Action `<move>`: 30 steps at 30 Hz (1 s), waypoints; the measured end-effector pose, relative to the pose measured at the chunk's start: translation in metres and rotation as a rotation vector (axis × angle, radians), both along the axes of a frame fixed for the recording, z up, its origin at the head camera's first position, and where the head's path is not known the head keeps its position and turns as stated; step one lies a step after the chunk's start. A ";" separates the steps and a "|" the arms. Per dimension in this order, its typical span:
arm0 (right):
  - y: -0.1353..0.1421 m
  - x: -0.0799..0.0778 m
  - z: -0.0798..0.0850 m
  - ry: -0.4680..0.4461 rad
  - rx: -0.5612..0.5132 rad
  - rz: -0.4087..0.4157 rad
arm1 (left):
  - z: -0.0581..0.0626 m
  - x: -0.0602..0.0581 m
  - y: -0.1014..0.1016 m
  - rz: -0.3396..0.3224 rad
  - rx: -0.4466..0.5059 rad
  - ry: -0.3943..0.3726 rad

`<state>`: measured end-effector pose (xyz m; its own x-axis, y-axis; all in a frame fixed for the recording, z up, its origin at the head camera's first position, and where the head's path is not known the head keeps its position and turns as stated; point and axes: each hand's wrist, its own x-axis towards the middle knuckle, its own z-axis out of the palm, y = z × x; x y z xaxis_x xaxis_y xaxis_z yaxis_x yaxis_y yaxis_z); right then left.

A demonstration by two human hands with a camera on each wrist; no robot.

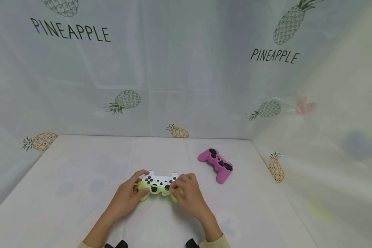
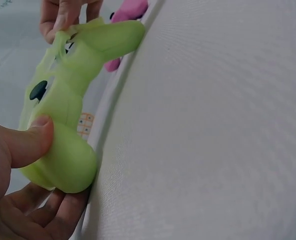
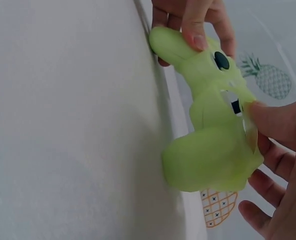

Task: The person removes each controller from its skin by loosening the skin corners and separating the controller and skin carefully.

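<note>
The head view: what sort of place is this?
Perhaps a screened-off tabletop workspace: pineapple-printed sheeting rises behind a white-covered table, where a pink game controller lies near a white-and-lime-green game controller.

Soft, diffuse light; dimmer, greyer wrist views.
Head view: the curtain [image 1: 189,69] carries pale sheen toward ten o'clock, yellower tone toward three; faint shadow lies under the right hand [image 1: 188,193]. Left wrist view: cloth [image 2: 212,135] texture softens into blur toward four o'clock.
</note>
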<state>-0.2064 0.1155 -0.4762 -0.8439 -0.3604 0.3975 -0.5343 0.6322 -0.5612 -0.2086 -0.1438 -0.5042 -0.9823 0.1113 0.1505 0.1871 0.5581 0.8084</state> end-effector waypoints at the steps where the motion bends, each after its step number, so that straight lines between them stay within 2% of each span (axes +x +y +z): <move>1: 0.001 -0.001 -0.001 0.011 0.016 0.008 | 0.000 0.000 0.000 0.001 -0.001 -0.003; 6: 0.002 -0.003 -0.001 0.075 0.051 0.042 | 0.000 0.000 -0.001 0.006 -0.006 -0.006; 11: 0.001 -0.003 -0.003 0.103 0.056 0.010 | 0.001 0.000 -0.002 0.000 0.004 -0.025; 19: -0.004 -0.002 -0.006 0.060 -0.010 -0.060 | 0.000 0.001 -0.004 -0.023 0.023 -0.034; 30: -0.006 -0.002 -0.007 0.066 -0.078 -0.083 | 0.000 0.001 -0.004 -0.026 0.054 -0.056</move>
<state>-0.2085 0.1098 -0.4828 -0.8405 -0.2560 0.4775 -0.5193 0.6318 -0.5755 -0.2075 -0.1482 -0.5044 -0.9862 0.1306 0.1021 0.1551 0.5088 0.8468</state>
